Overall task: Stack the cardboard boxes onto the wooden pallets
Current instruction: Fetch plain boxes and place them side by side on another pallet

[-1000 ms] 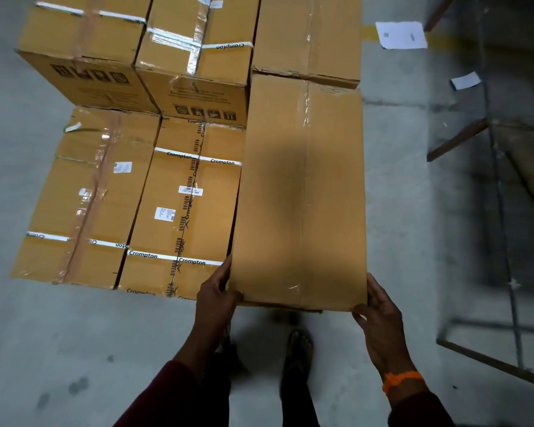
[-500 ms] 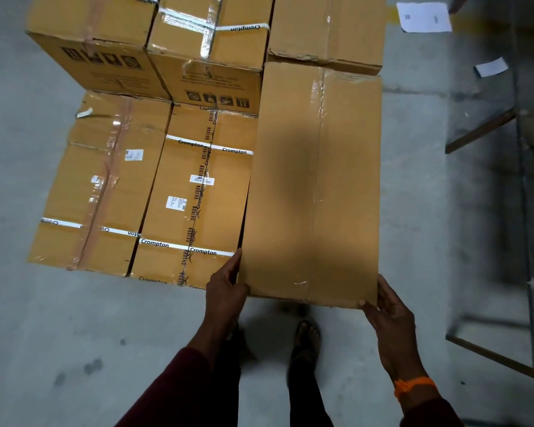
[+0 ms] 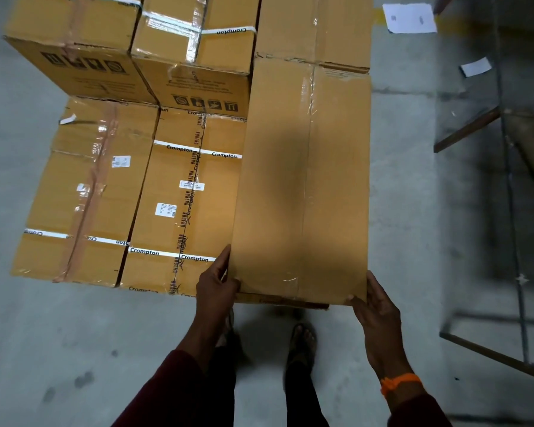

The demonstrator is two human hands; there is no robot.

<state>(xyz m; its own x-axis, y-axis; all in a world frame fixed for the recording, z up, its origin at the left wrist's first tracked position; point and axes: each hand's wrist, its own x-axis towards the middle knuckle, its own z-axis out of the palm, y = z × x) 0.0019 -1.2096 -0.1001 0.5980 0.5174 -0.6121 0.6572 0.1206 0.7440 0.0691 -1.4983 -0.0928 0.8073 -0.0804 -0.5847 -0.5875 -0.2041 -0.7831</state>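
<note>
**Plain box (image 3: 302,186) barely shifted at the right of the stack**

Hardly anything has moved in the last second: the plain box lies as it did against its neighbours, and both hands keep their hold on its near corners, while the view has drawn a little closer.

The left hand (image 3: 218,285) clasps the near left corner, with a finger reaching up the box's left side and the thumb at the corner. The right hand (image 3: 375,306) clasps the near right corner, fingers along the right side and thumb on the near edge. An orange band (image 3: 399,383) circles the right wrist.

The plain box runs lengthwise from near to far. Its left side is against the two low boxes (image 3: 179,198) with white printed tape, and its far end meets the far right box (image 3: 315,26). Two upper boxes (image 3: 130,47) stand at the far left. A strip of another carton (image 3: 284,301) shows under the plain box's near edge; whether its full weight rests there cannot be told.

Sheets of paper (image 3: 410,18) lie on the concrete floor (image 3: 74,349) at the far right, beside a metal frame (image 3: 512,211). A sandalled foot (image 3: 302,337) stands just near of the box
</note>
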